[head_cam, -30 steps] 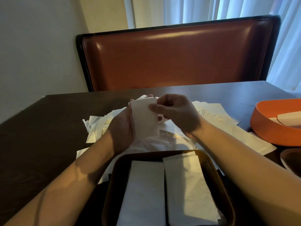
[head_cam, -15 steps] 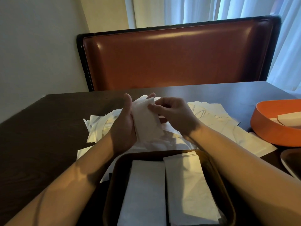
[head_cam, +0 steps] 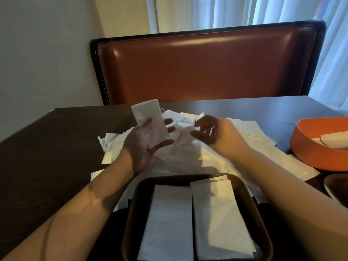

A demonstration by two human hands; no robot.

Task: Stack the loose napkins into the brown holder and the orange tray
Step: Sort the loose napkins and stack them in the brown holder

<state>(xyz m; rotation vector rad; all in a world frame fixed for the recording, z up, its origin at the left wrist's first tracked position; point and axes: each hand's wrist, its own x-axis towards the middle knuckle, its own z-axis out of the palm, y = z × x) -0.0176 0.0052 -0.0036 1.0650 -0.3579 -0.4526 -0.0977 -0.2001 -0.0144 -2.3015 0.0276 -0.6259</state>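
Observation:
My left hand (head_cam: 143, 146) lies palm up above the pile of loose white napkins (head_cam: 188, 162). It holds a folded napkin (head_cam: 150, 117), the thumb pinning it against the fingers. My right hand (head_cam: 212, 132) hovers just right of it with fingers spread, holding nothing and apart from the folded napkin. The brown holder (head_cam: 135, 204) stands nearest me with two side-by-side napkin stacks (head_cam: 216, 213) inside. The orange tray (head_cam: 310, 153) sits at the right edge of the table and contains a few napkins (head_cam: 335, 140).
The dark wooden table (head_cam: 47, 147) stretches bare to the left of the pile. A brown dish rim (head_cam: 337, 187) shows at the right edge below the orange tray. A padded reddish bench back (head_cam: 207, 63) stands behind the table.
My right hand let go of the folded napkin and moved off to the right, fingers spread. My left hand turned palm up and lifted the napkin slightly higher and leftward.

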